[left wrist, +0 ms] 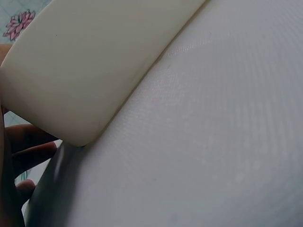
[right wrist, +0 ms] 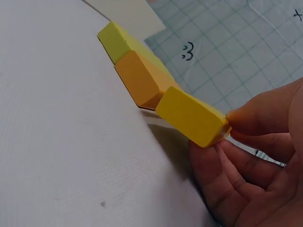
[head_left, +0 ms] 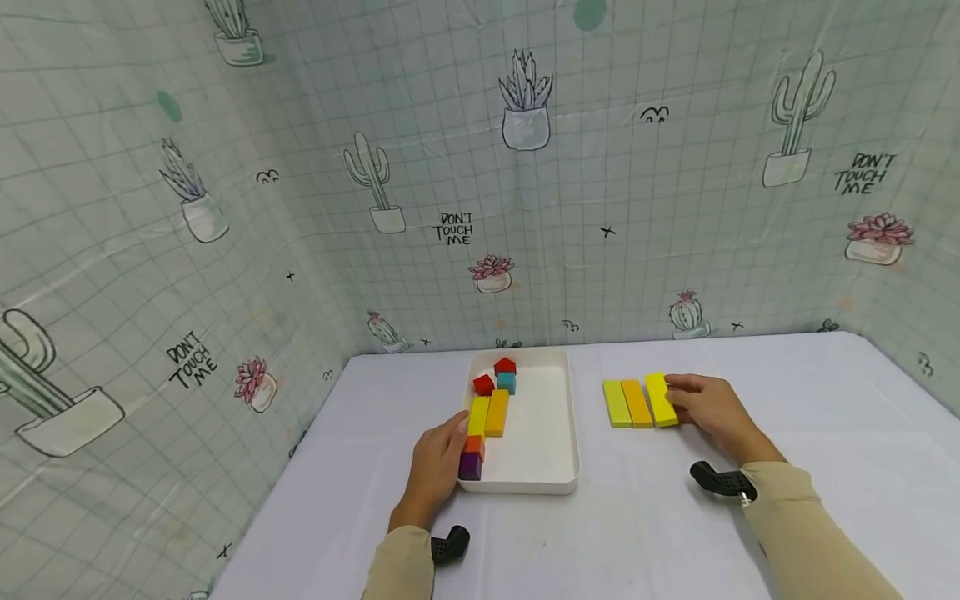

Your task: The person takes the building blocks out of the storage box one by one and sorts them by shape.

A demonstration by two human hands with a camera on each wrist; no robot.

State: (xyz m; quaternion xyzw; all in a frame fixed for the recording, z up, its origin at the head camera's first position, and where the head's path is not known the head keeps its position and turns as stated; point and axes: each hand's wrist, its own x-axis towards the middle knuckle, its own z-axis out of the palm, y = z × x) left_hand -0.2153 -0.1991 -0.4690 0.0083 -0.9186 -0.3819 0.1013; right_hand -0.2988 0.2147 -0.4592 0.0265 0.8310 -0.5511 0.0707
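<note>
A yellow block (right wrist: 189, 118) is pinched between the thumb and fingers of my right hand (head_left: 708, 408). In the right wrist view it looks slightly raised and tilted, with a shadow below. Its end is against or very near an orange block (right wrist: 139, 80), which sits beside a lime-green block (right wrist: 116, 42) on the table. My left hand (head_left: 438, 462) grips the left rim of a white tray (head_left: 536, 483); in the left wrist view several fingers (left wrist: 33, 137) show at the tray's corner, partly hidden behind its wall.
Along the tray's left side lie a purple block (head_left: 470, 467), an orange-red block (head_left: 474, 446), a yellow block (head_left: 478, 417), an amber block (head_left: 497, 412), a teal block (head_left: 506, 382) and two red blocks, one a pentagon (head_left: 506, 366). A patterned cloth (head_left: 600, 183) hangs behind the white table (head_left: 585, 542).
</note>
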